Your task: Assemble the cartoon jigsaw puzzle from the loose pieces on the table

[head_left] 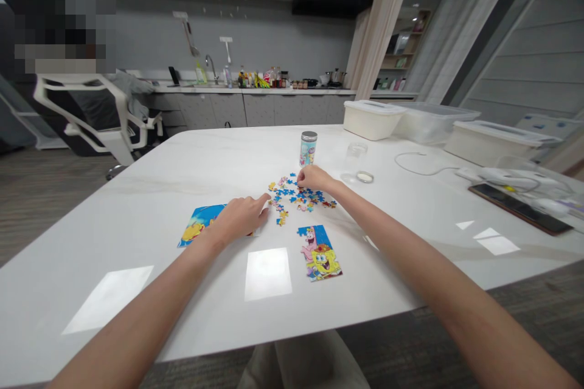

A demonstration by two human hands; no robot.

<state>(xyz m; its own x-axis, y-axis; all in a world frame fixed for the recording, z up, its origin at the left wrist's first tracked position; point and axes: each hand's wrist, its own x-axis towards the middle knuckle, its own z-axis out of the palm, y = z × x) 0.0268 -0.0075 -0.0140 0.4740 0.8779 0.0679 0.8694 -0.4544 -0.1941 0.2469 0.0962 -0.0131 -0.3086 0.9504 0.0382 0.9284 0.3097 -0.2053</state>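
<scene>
Loose puzzle pieces point(308, 196) lie in a scattered heap on the white table point(150, 188). My left hand point(243, 216) rests over a blue and yellow picture sheet point(201, 223), its index finger stretched to the left edge of the heap. At the back of the heap, my right hand point(314, 178) has its fingers pinched together; what they hold, if anything, is too small to tell. A partly joined puzzle point(322, 253) with pink and yellow cartoon figures lies nearer to me. Just behind my right hand a printed cylindrical tin point(308, 149) stands upright.
A clear jar point(356, 152) and a round lid point(364, 177) are right of the tin. Storage boxes point(371, 120), a cable point(410, 167) and a dark flat device point(520, 209) occupy the right side. A white-framed chair point(84, 106) stands beyond the table's left edge.
</scene>
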